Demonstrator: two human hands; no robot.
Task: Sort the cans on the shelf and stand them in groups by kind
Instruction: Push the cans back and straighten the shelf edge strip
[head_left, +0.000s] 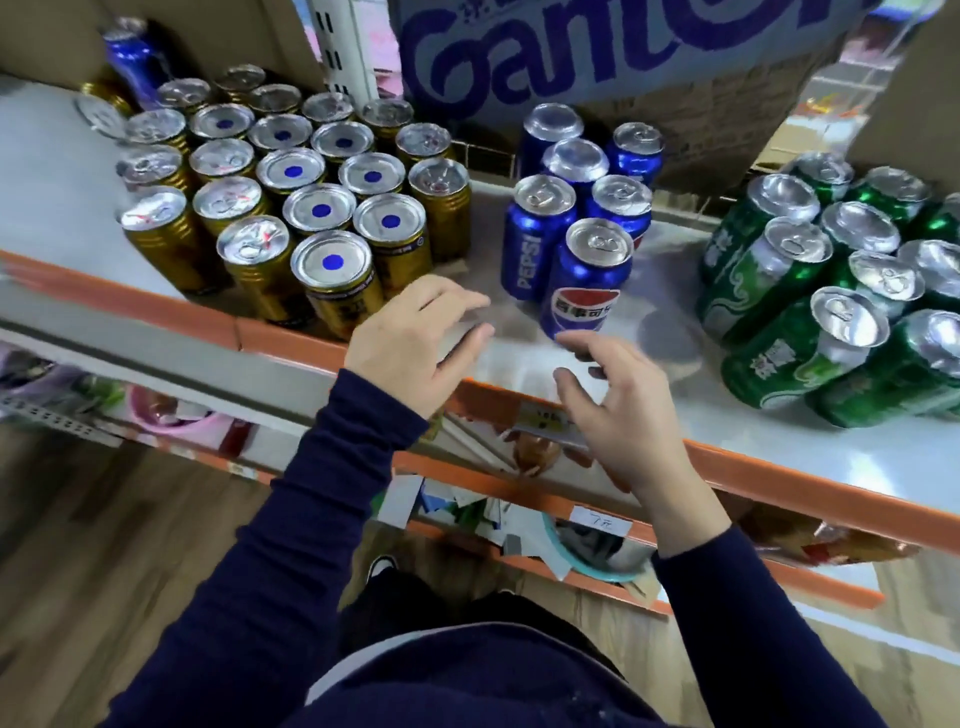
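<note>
Logging left first (A): gold cans (291, 208) packed upright on the shelf (57, 208); left hand (415, 343) just beside them, fingers loosely curled, empty.

B: Blue cans (576, 197) centre; right hand (618, 405) near the front can (587, 280), fingers spread, gripping nothing. Risk: a careless nudge tips it off the edge. Green cans (831, 301) right, apart.

Left hand (415, 343) and right hand (618, 400) raised, fingers loosely curled, empty.

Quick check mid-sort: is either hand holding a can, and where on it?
Nothing is held. The left hand is open above the shelf front; right hand, fingers loosely curled, sits by the base of the front Pepsi can, not around it.
</note>
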